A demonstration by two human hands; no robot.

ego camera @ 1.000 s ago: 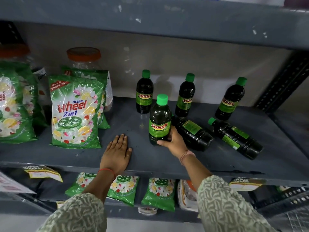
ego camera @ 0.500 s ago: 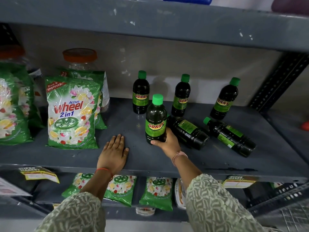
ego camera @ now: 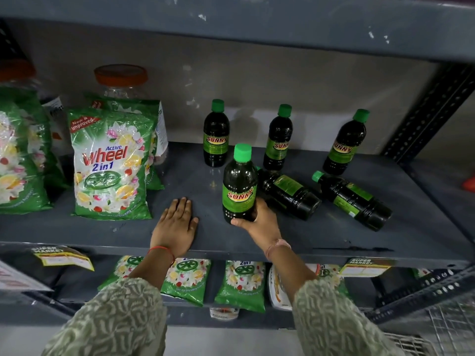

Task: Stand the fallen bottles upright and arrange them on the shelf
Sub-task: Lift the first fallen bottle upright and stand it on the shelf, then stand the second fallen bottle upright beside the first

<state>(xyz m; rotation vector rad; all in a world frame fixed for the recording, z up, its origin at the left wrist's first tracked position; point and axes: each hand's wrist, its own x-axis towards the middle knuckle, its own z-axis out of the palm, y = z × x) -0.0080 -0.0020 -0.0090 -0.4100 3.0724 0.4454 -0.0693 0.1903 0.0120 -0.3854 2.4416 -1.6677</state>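
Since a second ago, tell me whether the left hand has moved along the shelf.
No. The left hand lies flat on the shelf, at the same gap from the lower corner of the Wheel packet as before.

Grey metal shelving (ego camera: 334, 242) against a pale, scuffed wall (ego camera: 257, 80).

Held bottle (ego camera: 239, 185) nudged slightly left, right hand (ego camera: 259, 222) following
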